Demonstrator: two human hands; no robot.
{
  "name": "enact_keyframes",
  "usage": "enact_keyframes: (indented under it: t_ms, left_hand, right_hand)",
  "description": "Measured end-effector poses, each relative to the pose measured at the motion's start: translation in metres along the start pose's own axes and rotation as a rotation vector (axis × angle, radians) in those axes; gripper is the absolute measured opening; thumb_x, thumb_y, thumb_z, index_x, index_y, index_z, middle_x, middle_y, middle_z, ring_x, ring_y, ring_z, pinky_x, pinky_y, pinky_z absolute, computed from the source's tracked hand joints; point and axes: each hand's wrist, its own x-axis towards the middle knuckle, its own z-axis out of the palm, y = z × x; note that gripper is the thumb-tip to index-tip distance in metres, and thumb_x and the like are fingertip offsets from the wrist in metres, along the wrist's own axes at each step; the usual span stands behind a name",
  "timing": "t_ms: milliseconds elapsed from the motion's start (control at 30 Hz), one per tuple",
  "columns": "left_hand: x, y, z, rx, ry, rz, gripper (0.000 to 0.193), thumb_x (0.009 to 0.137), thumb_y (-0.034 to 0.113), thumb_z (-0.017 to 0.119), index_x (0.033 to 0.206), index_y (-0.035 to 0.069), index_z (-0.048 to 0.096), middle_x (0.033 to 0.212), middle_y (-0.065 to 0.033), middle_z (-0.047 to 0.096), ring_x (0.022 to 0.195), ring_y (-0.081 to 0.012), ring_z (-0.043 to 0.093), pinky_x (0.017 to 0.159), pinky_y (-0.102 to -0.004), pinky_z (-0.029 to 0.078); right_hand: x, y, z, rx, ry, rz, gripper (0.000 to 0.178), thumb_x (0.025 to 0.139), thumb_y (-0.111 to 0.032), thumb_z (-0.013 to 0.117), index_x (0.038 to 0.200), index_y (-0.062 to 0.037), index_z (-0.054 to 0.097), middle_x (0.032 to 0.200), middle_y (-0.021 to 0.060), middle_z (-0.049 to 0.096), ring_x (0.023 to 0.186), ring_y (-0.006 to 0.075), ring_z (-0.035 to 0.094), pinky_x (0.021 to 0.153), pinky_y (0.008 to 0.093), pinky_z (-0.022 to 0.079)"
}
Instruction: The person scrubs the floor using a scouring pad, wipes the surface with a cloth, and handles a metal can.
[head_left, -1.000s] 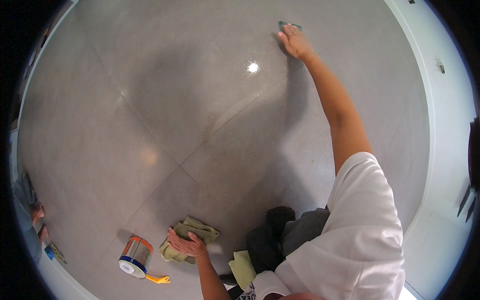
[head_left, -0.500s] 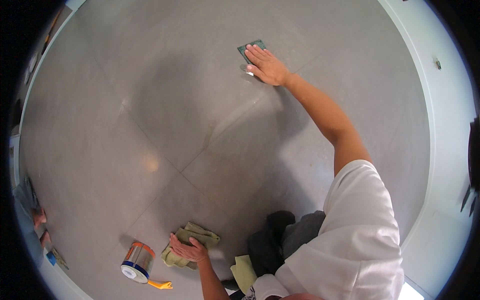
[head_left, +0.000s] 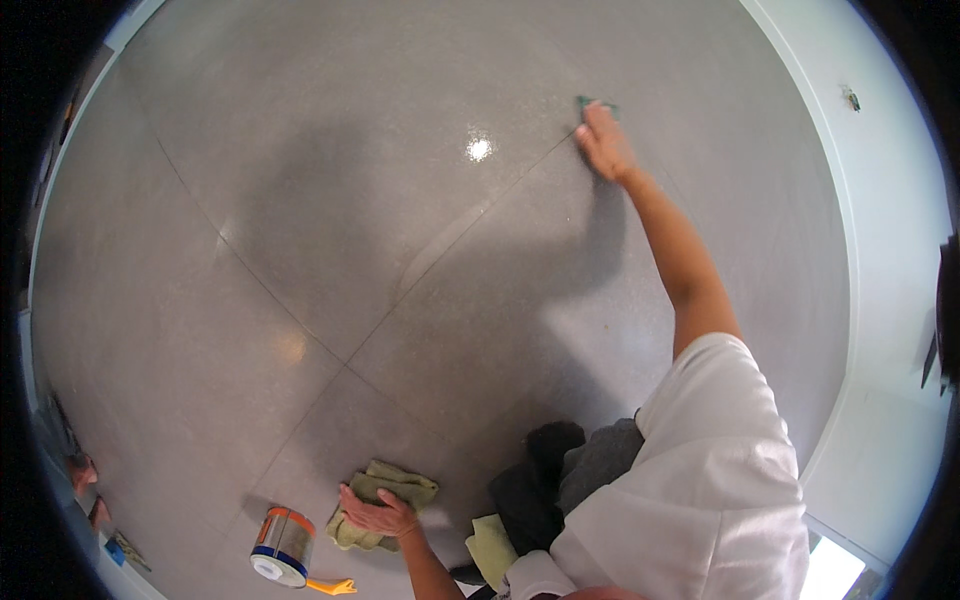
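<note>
The right hand lies flat, fingers extended and pressing a teal cleaning pad onto the grey floor at full arm's reach. Half a second ago the pad was nearer and further left; the stroke has carried it outward. The left hand rests open-palmed on a green cloth, beside a round can.

Orange-white-blue canister, possibly labelled, lying beside left hand.
</note>
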Motion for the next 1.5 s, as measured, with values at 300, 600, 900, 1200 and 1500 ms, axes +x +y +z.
enact_keyframes:
  t_ms: [300,600,900,1200,1500]
  left_hand:
    - [0.002,-0.007,-0.006,0.038,0.017,0.004,0.055,0.088,0.046,0.03,0.123,0.004,0.038,0.125,-0.012,0.044,0.115,-0.0292,0.041,0.099,-0.046,0.021]
    - [0.003,0.002,-0.008,-0.022,0.026,0.031,0.051,0.087,0.041,0.036,0.121,0.004,0.039,0.122,-0.0132,0.046,0.116,-0.0291,0.041,0.099,-0.0469,0.021]
    - [0.003,-0.002,-0.002,-0.032,0.008,0.047,0.051,0.082,0.036,0.041,0.123,0.004,0.037,0.123,-0.0116,0.045,0.117,-0.0297,0.039,0.1,-0.0477,0.019]
    - [0.003,0.0,-0.01,-0.061,-0.013,0.007,0.052,0.08,0.032,0.046,0.123,0.005,0.036,0.124,-0.0106,0.044,0.117,-0.0292,0.038,0.101,-0.0481,0.018]
    - [0.001,-0.002,-0.005,-0.064,-0.02,-0.006,0.055,0.079,0.033,0.047,0.125,0.007,0.032,0.127,-0.0097,0.041,0.12,-0.027,0.035,0.101,-0.0486,0.017]
  right_hand:
    - [-0.05,-0.11,0.024,0.073,-0.238,-0.409,0.059,0.09,-0.039,0.031,0.134,-0.0011,0.022,0.141,0.0169,0.017,0.132,0.0281,0.013,0.107,0.0391,0.01]
    - [0.053,-0.084,0.036,0.002,-0.02,0.141,0.07,0.086,-0.049,0.031,0.132,0.003,0.024,0.139,0.0198,0.02,0.13,0.0302,0.017,0.105,0.0425,0.016]
    - [-0.152,-0.409,0.082,0.347,-0.388,-1.021,0.076,0.081,-0.053,0.039,0.133,0.0014,0.024,0.141,0.0161,0.017,0.132,0.03,0.011,0.107,0.0403,0.009]
    - [-0.054,-0.176,0.043,0.028,-0.11,-0.049,0.071,0.086,-0.042,0.042,0.134,0.004,0.018,0.141,0.0218,0.013,0.132,0.0322,0.01,0.106,0.0413,0.011]
    - [-0.159,-0.329,0.052,0.15,-0.291,-0.714,0.072,0.083,-0.041,0.047,0.133,0.0037,0.021,0.141,0.0197,0.014,0.132,0.0307,0.011,0.106,0.0411,0.01]
